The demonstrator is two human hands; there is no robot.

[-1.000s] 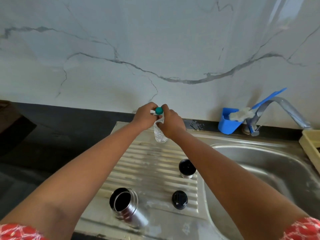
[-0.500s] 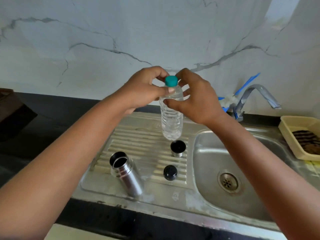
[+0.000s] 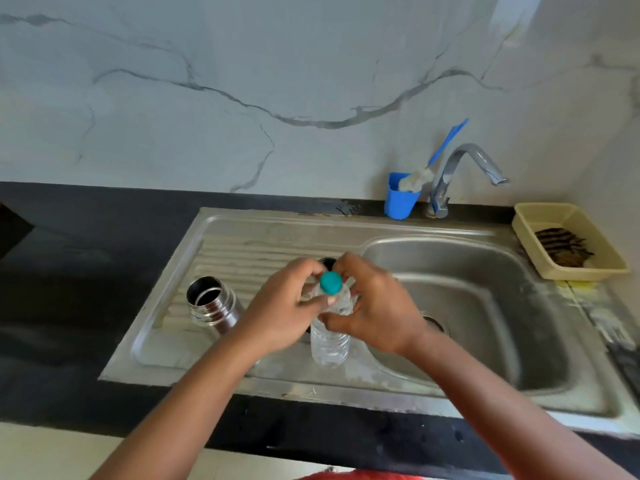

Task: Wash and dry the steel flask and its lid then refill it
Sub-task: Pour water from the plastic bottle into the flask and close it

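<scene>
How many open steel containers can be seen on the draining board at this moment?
2. The steel flask stands open at the left of the board. A small steel cup shows only its rim behind the hands. Others may be hidden under the hands.

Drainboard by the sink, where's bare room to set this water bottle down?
Free: the ribbed drainboard behind the steel flask, up to the back rim, and the flat front strip under the water bottle. Crowded: the middle, where both hands hold the bottle over a partly hidden cup.
</scene>
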